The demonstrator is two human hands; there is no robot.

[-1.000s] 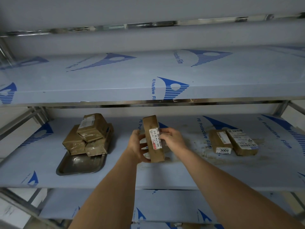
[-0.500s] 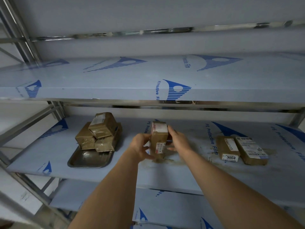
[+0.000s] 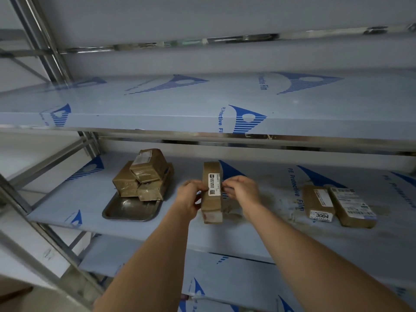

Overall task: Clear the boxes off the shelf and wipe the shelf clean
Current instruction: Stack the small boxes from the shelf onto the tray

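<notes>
Two hands on one brown box (image 3: 211, 194) above mid-shelf (image 3: 258, 235), left hand (image 3: 190, 197) curled round its left side, right hand (image 3: 240, 190) pinching its right edge, fingertips hidden behind, label print unreadable.

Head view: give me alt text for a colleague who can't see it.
Both hands, left hand and right hand, hold a brown taped box over the dusty middle shelf. Three similar boxes are piled on a metal tray to the left; two labelled boxes lie flat on the right.
</notes>
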